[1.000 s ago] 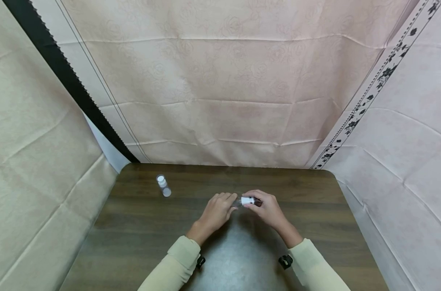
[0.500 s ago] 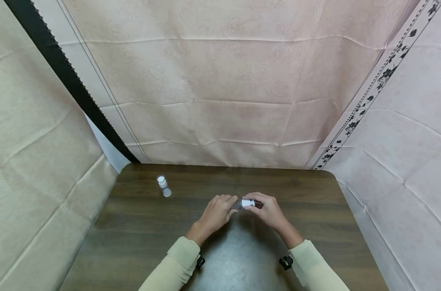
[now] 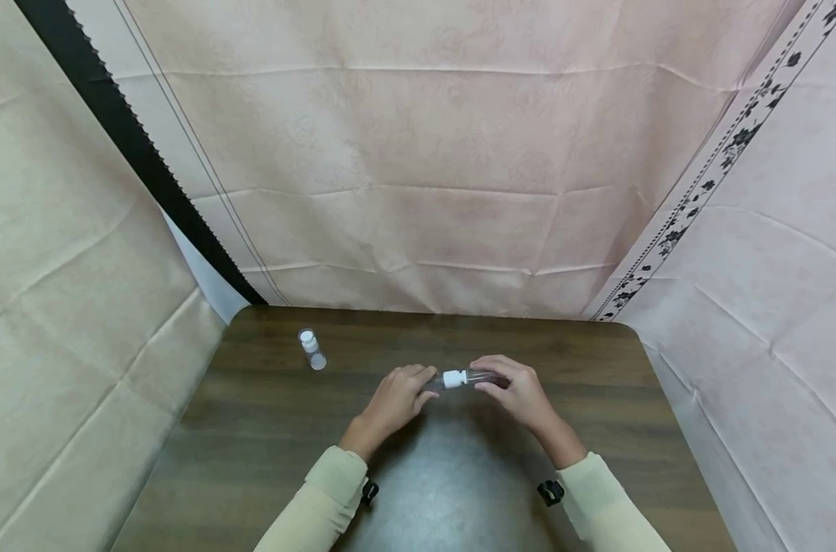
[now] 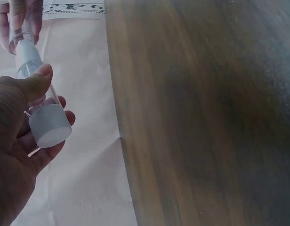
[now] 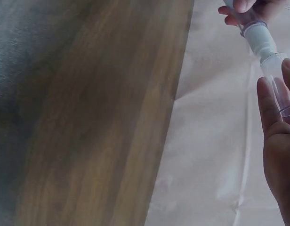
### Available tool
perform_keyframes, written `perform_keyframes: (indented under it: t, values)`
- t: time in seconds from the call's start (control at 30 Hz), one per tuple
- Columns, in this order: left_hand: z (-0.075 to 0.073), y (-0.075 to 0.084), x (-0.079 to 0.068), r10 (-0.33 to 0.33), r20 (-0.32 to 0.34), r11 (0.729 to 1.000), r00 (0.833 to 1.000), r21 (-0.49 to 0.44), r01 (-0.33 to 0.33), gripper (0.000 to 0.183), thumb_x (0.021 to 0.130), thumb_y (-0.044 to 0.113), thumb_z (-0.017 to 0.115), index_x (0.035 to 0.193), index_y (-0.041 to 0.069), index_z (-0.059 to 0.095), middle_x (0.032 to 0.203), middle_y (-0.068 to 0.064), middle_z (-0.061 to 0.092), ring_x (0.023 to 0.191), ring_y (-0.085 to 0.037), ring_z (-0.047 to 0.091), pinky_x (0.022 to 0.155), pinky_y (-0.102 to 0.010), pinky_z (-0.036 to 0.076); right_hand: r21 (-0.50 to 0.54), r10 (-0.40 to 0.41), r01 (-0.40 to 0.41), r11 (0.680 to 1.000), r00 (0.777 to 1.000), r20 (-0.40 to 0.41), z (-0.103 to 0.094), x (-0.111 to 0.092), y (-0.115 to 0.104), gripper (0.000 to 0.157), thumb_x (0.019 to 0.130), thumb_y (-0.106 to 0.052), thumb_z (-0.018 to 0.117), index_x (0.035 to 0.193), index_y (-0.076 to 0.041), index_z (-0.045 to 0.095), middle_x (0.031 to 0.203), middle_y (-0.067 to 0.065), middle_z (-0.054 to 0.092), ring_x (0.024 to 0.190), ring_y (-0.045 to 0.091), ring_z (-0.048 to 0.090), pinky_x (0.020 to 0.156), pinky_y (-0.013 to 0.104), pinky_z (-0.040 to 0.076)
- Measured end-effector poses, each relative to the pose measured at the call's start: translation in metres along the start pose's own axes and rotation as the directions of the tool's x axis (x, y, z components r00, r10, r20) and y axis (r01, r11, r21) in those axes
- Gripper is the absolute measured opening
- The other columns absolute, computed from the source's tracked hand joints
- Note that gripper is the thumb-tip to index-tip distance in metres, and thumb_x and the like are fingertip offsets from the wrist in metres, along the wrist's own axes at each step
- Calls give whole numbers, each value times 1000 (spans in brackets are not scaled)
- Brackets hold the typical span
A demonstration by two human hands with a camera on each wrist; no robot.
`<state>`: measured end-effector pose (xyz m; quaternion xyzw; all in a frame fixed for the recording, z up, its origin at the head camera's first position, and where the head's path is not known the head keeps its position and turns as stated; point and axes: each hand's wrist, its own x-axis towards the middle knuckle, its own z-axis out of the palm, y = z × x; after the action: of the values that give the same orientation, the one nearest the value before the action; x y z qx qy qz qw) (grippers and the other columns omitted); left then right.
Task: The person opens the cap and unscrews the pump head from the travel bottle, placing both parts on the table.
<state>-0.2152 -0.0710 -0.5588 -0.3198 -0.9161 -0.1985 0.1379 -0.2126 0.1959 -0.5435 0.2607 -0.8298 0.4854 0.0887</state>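
Because the wall of the bottle is clear and appears thin, I judge that it is light, rather stiff and perhaps a little slippery under dry fingers. It is held above the table, between the two hands, lying nearly level across the front of the person.

The left hand grips the bottle by its clear body, with the thumb on the near side, and the white base points back toward the palm. The right hand pinches the clear cap between thumb and fingers. The mouth of the cap meets the narrow end of the white neck – whether it is already around it or only against it, I cannot tell with certainty.

For a sure hold, the body just beside the base seems the best place, since the white neck could then stay free. The cap should be taken by its sides, gently, because such thin plastic could crack or bend if it is squeezed hard or pushed crookedly. Whether there is liquid inside, which would add weight, I cannot see.

A second bottle is on the table, well apart from the hands – upright or lying, I cannot tell.
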Motion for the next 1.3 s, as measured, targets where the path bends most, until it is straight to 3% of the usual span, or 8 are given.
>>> perform_keyframes:
  t: [0.3,0.6,1.07,1.3]
  values:
    - [6,-6,-2,-6,-107,999,994,-34,2,38,88,26,83,120,8,71,107,-6,76,97,-21,73,86,-40,60,-107,-9,8,994,1000,-5,-10,5,-3,32,87,-4,81,117,-10,76,121,1,72,97,16,73,76,27,61]
    - [10,-5,-4,24,-123,998,992,-62,-32,40,88,23,83,121,5,71,110,-7,76,101,-23,74,86,-40,60,-186,-53,49,981,998,-18,-12,11,2,32,85,0,82,115,-9,75,118,5,71,96,20,74,77,30,62]
    - [9,-6,-4,38,-126,997,991,-57,-45,38,89,24,83,121,6,72,110,-6,76,100,-21,74,86,-39,60,-282,17,-14,959,1000,7,-9,27,22,30,89,-4,80,118,-9,74,120,7,69,95,22,75,81,36,62]
    - [8,-7,-4,47,-133,997,990,-47,-54,38,88,23,84,121,7,72,110,-7,76,100,-21,74,86,-39,60,-340,110,-79,937,991,73,-4,41,31,29,94,-9,76,123,-9,71,123,7,65,99,23,73,83,37,62]
